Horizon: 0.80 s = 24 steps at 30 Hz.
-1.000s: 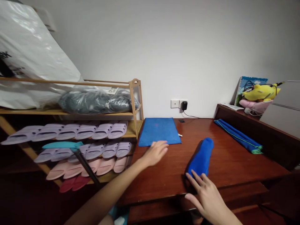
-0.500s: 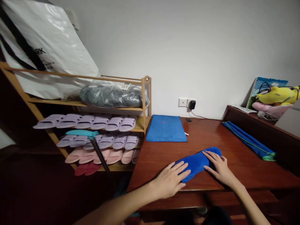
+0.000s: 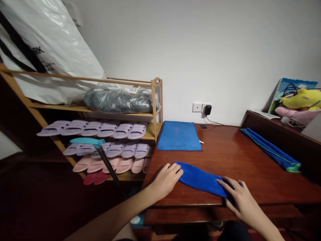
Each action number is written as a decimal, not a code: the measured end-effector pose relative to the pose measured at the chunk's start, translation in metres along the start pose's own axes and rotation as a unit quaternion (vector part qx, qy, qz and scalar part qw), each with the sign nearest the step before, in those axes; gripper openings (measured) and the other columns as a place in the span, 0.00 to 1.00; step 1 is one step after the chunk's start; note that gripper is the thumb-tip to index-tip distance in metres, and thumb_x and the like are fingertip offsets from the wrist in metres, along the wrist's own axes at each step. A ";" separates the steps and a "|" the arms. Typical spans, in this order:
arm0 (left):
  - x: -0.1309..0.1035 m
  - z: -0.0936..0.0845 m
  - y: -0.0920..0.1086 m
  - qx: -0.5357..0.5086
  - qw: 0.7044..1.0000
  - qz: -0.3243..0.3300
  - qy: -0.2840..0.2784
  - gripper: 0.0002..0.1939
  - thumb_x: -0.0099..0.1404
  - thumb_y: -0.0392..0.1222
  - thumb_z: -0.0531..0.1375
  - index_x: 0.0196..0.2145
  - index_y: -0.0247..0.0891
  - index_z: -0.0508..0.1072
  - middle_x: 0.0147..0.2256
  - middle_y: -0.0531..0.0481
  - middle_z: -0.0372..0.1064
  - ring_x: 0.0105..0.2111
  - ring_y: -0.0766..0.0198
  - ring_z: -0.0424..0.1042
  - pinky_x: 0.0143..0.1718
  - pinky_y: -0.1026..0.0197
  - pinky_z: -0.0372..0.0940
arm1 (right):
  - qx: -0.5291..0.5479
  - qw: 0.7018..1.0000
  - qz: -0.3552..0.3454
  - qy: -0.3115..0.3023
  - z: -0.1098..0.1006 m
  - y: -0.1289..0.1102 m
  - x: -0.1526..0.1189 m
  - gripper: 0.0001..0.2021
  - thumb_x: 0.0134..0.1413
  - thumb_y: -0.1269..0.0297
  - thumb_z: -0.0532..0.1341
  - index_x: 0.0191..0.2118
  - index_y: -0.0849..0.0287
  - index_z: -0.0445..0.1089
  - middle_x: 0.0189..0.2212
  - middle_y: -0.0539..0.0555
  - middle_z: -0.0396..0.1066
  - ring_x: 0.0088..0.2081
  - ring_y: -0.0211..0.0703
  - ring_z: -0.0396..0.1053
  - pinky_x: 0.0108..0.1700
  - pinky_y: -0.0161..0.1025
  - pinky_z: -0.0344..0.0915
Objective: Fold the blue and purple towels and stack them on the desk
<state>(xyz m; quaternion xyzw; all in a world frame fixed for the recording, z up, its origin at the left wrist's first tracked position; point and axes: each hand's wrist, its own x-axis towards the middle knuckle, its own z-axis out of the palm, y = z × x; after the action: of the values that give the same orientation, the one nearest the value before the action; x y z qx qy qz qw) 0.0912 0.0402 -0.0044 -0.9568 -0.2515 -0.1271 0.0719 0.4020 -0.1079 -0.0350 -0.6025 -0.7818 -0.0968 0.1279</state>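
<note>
A bright blue towel [image 3: 200,180], folded into a long strip, lies on the wooden desk near its front edge, slanting down to the right. My left hand [image 3: 166,179] has its fingers curled over the strip's left end. At the right end, my right hand [image 3: 238,198] holds the cloth between fingers on top and a thumb at the near edge; that end is partly hidden under the hand. Farther back, a flat folded blue cloth [image 3: 179,135] with a small white tag lies by the wall. A blue cloth roll with green edging [image 3: 272,149] rests on the right.
Left of the desk [image 3: 220,150] stands a wooden rack [image 3: 157,100] with rows of slippers [image 3: 137,130], a plastic-wrapped grey bundle [image 3: 120,100] and a large white bag [image 3: 62,43]. A raised ledge on the right holds a yellow plush toy [image 3: 302,98]. A black charger [image 3: 207,109] is plugged into the wall.
The towel strip has turned, its left end now farther back and its right end nearer me. My left hand moved left and away; my right hand moved closer. Fingers curl more round the ends.
</note>
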 end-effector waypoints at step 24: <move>0.048 0.016 -0.023 -0.033 0.985 -0.169 0.031 0.12 0.68 0.33 0.47 0.42 0.36 0.69 0.42 0.42 0.68 0.44 0.54 0.66 0.45 0.53 0.59 | 0.187 0.981 0.027 0.046 -0.027 -0.090 0.057 0.21 0.61 0.53 0.51 0.58 0.52 0.60 0.53 0.56 0.65 0.53 0.44 0.65 0.54 0.42 0.63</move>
<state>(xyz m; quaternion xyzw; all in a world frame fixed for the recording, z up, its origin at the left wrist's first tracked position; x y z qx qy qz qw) 0.1238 0.0858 -0.0049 -0.8980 -0.4029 -0.1752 0.0255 0.3037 -0.0868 0.0087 -0.5835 -0.7629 0.0271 0.2772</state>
